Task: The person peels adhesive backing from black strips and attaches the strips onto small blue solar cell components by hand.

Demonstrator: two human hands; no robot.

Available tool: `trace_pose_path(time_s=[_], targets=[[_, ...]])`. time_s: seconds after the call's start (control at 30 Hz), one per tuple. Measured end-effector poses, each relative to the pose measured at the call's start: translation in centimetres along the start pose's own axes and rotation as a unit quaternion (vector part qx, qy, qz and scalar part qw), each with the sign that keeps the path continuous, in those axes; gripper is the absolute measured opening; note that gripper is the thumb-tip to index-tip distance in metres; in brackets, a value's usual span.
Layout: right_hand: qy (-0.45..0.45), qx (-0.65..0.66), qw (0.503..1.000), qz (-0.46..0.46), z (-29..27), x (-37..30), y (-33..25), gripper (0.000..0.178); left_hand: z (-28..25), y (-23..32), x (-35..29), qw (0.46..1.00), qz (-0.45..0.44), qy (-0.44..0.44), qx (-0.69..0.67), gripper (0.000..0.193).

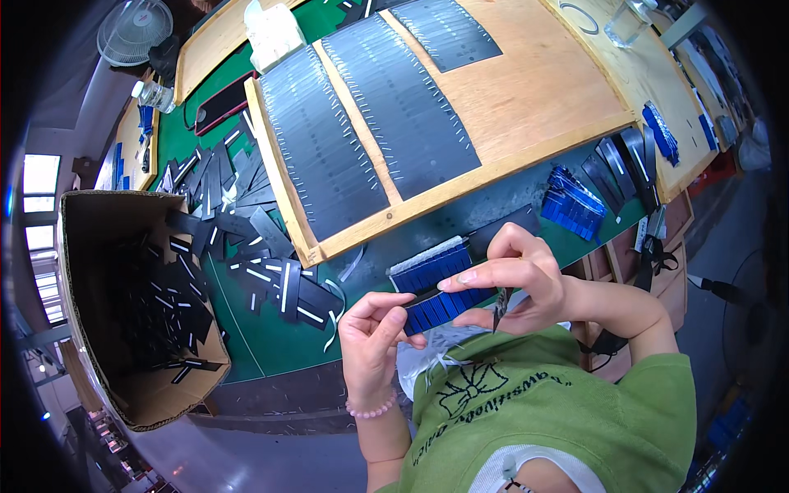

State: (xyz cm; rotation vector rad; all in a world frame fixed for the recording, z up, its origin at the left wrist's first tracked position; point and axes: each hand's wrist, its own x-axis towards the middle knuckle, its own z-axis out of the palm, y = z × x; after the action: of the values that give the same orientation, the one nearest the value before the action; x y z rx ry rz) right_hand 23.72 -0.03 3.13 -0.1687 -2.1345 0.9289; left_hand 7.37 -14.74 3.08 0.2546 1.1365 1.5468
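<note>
Between my two hands is a blue segmented strip (440, 309) with a black upper edge, held just above my lap. My left hand (374, 333) pinches its left end between thumb and fingers. My right hand (530, 283) closes on the right part, index fingertip on the upper edge and thumb below. A small dark flat piece (500, 311) shows at my right palm; whether those fingers hold it I cannot tell. Just beyond, a bundle of blue strips (431, 264) with a whitish edge lies on the green table (238, 349).
A wooden tray (390, 217) holds rows of dark flat pieces (403, 107). Loose black strips (283, 279) lie left, beside an open cardboard box (209, 382) with more. Blue strips (573, 204) lie right. Farther off are a phone (222, 107), a bottle (154, 95) and a fan (136, 31).
</note>
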Motion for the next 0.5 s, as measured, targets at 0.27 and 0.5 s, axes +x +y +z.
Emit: trace_pose_path(time_s=[0.27, 0.5], targets=[[0.001, 0.005, 1.0, -0.001, -0.09, -0.09, 0.04, 0.053, 0.0, -0.01, 0.08, 1.0, -0.001, -0.001, 0.003, 0.018], [0.004, 0.001, 1.0, 0.0, 0.02, -0.25, 0.26, 0.054, 0.1, 0.01, 0.03, 1.0, 0.006, -0.001, -0.005, 0.018]])
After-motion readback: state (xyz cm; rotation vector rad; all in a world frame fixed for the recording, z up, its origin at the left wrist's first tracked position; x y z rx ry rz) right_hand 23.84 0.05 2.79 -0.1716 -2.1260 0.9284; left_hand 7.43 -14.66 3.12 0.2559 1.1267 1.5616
